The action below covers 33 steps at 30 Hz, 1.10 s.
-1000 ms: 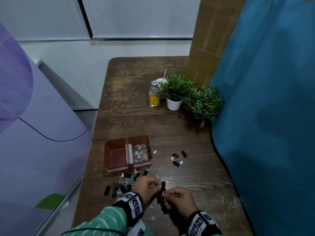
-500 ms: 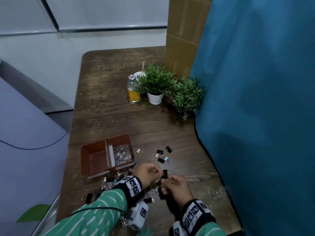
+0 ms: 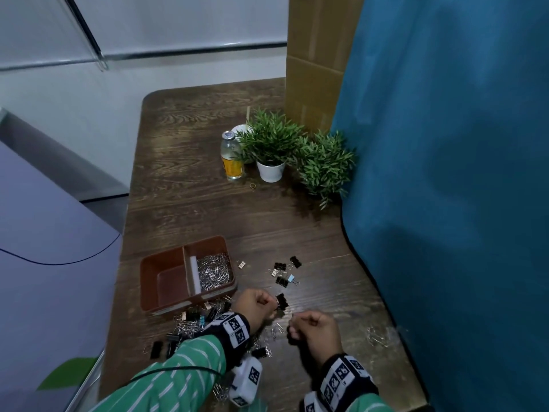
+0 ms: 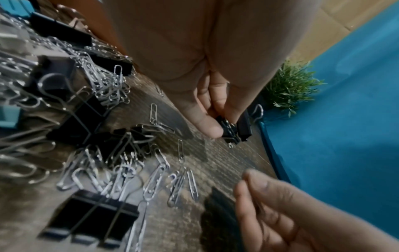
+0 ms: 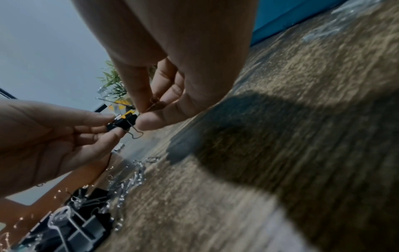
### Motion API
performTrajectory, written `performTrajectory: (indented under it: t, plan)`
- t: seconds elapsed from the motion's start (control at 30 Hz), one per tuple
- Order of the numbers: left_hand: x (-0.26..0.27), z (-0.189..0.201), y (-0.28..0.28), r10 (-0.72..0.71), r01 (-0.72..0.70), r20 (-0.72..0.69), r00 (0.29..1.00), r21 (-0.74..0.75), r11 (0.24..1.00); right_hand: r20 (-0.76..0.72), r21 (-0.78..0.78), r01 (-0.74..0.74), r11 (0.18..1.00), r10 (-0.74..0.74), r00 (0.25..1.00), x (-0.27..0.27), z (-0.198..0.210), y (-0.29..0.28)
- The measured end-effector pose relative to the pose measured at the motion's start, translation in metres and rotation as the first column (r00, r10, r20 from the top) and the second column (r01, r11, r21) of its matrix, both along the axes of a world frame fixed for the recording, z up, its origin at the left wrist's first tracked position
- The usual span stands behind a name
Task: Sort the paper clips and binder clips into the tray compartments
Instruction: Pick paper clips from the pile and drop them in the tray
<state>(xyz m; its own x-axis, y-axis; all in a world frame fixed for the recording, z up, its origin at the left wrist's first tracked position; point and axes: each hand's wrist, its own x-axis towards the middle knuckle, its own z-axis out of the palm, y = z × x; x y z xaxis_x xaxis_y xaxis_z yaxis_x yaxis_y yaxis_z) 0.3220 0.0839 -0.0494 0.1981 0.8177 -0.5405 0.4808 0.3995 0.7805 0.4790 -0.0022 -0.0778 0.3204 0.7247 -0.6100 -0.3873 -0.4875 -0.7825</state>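
My left hand [image 3: 273, 304] pinches a small black binder clip [image 3: 281, 301] just above the table; it is also seen in the left wrist view [image 4: 236, 129] and the right wrist view [image 5: 124, 123]. My right hand [image 3: 292, 321] is curled a little to its right and pinches a thin wire paper clip [image 5: 155, 104] between thumb and fingers. The brown tray [image 3: 142, 281] has two compartments. Its right one holds a heap of silver paper clips [image 3: 214, 270]; the left compartment [image 3: 170, 282] looks bare. A mixed pile of clips [image 3: 193, 321] lies in front of the tray.
Several binder clips [image 3: 283, 272] lie right of the tray, and loose paper clips [image 3: 377, 337] near the blue curtain [image 3: 445, 203]. Far back stand a bottle [image 3: 231, 157], two potted plants [image 3: 270, 144] and a cardboard box [image 3: 315, 69]. A small ring [image 3: 252, 185] lies by the bottle.
The hands have drawn apart: my right hand moved right and off the binder clip, which stays in my left. The head view shifted right.
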Motion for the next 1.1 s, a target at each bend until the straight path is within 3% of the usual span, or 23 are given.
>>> performTrajectory:
  t: [0.2, 0.37, 0.43, 0.5, 0.6, 0.63, 0.7, 0.8, 0.93, 1.1]
  plan:
    - [0.006, -0.010, 0.023, 0.114, -0.114, 0.014, 0.993, -0.023, 0.993, 0.091, -0.034, -0.047, 0.998, 0.049, 0.995, 0.003, -0.013, -0.011]
    - [0.007, -0.006, 0.036, 0.106, -0.105, 0.097, 0.990, -0.012, 0.994, 0.009, -0.048, -0.058, 0.997, 0.058, 0.998, -0.003, -0.014, -0.015]
    - [-0.004, -0.004, 0.039, -0.056, 0.058, -0.022, 0.998, 0.102, 0.993, -0.038, -0.046, -0.084, 0.995, 0.082, 0.996, -0.007, -0.010, -0.015]
    - [-0.018, 0.000, 0.037, -0.247, 0.290, -0.212, 0.946, 0.205, 0.935, -0.052, -0.046, -0.103, 0.994, 0.100, 0.994, -0.008, -0.008, -0.015]
    - [-0.034, 0.002, 0.027, -0.363, 0.463, -0.345, 0.866, 0.275, 0.843, 0.097, -0.056, -0.167, 0.984, 0.172, 0.980, -0.010, -0.009, -0.014]
    - [-0.039, 0.001, 0.022, -0.383, 0.500, -0.377, 0.843, 0.286, 0.818, 0.222, -0.048, -0.228, 0.972, 0.233, 0.947, -0.011, -0.010, -0.013]
    - [-0.048, -0.006, 0.014, -0.420, 0.590, -0.474, 0.774, 0.296, 0.752, 0.518, -0.092, -0.382, 0.920, 0.372, 0.770, -0.013, -0.010, -0.010]
    - [-0.058, -0.017, 0.002, -0.444, 0.696, -0.626, 0.641, 0.231, 0.680, 0.740, -0.168, -0.468, 0.868, 0.425, 0.522, -0.017, -0.001, -0.003]
    - [-0.055, -0.016, -0.007, -0.446, 0.770, -0.715, 0.538, 0.203, 0.605, 0.810, -0.344, -0.572, 0.745, 0.543, 0.221, -0.031, 0.011, 0.006]
    - [-0.057, -0.013, -0.003, -0.482, 0.779, -0.699, 0.527, 0.172, 0.603, 0.780, -0.470, -0.608, 0.640, 0.624, 0.054, -0.050, 0.019, 0.016]
